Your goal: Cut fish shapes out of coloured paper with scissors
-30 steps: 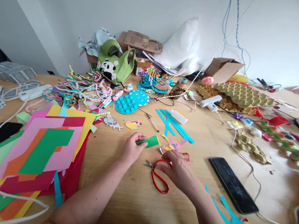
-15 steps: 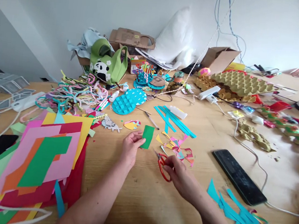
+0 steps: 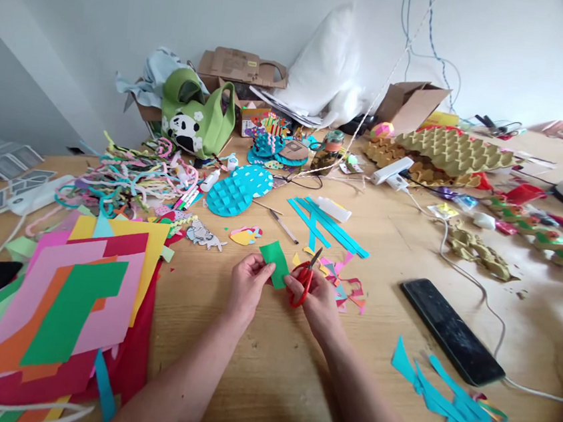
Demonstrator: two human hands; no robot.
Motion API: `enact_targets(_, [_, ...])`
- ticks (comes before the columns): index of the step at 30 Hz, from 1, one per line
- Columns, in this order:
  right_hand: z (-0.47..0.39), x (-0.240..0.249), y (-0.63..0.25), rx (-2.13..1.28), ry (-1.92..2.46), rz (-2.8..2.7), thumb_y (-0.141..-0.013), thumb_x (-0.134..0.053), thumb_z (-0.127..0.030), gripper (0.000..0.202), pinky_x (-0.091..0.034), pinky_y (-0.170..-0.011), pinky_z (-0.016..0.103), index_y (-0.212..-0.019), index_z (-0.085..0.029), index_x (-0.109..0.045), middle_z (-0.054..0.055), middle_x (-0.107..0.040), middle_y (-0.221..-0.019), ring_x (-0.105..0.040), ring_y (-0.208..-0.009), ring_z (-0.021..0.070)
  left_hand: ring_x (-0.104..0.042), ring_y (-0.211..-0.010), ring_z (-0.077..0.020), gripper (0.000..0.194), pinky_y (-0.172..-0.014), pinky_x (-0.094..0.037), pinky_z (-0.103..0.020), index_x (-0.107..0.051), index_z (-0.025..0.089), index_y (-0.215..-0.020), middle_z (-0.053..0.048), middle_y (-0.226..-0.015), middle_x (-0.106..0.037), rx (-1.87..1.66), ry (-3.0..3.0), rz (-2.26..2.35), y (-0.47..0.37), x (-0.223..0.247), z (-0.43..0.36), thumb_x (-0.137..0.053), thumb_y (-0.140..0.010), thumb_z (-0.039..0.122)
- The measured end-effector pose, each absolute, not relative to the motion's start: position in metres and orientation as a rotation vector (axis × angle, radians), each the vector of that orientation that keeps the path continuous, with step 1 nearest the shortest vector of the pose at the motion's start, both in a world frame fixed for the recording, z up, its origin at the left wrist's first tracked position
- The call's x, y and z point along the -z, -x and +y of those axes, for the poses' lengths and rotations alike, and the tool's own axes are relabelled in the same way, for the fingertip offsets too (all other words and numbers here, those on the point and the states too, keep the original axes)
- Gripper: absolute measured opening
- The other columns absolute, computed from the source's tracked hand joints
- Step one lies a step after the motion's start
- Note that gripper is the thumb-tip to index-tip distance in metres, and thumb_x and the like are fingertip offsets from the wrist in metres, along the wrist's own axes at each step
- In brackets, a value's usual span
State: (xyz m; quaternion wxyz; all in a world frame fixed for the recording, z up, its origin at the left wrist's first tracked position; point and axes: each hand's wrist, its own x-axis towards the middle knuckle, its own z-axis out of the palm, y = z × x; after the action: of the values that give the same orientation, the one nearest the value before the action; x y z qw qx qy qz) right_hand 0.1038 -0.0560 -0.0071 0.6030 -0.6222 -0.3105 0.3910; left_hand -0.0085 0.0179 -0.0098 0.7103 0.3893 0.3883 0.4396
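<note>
Between thumb and fingers, my left hand pinches a small green paper rectangle, held tilted above the wooden table. My right hand is closed around red-handled scissors, whose blades point up and away from the paper. The right thumb and fingertips are at the paper's lower right corner; whether they grip it too I cannot tell. Behind the right hand lie colourful paper scraps. A cut-out paper fish and a grey paper figure lie beyond my left hand.
Coloured paper sheets are stacked at left. A black phone with a white cable lies at right, near blue paper offcuts. Blue strips, a pen, blue paper discs and egg trays lie farther back.
My right hand has moved left and up to the green paper, and the scissors have turned to point upward. The paper has tilted the other way in my left hand.
</note>
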Motion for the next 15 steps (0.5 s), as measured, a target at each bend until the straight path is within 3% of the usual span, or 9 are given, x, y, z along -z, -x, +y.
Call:
enact_targets(8, [-0.0566, 0.006, -0.1097, -0.867, 1.506, -0.784, -0.066, -0.08, -0.059, 0.046, -0.044, -0.054, 0.027, -0.072, -0.021, -0.055, -0.001, -0.056, -0.062, -0.053, -0.056, 0.015, -0.054, -0.054, -0.0114, 0.028, -0.052, -0.044, -0.023, -0.068, 0.015, -0.064, -0.002, -0.06, -0.064, -0.826, -0.983, 0.85, 0.0094, 0.0089, 0.0131, -0.081, -0.061, 0.039])
enact_targets(15, [-0.0621, 0.0, -0.1052, -1.099, 1.529, -0.975, -0.078, -0.052, -0.08, 0.061, -0.037, -0.043, 0.026, -0.066, -0.02, -0.053, 0.001, -0.058, -0.055, -0.05, -0.043, 0.0125, -0.057, -0.053, -0.0124, 0.031, -0.044, -0.046, -0.023, -0.066, 0.014, -0.067, -0.001, -0.062, -0.065, -0.951, -0.814, 0.894, 0.0114, 0.0026, 0.0166, -0.082, -0.059, 0.039])
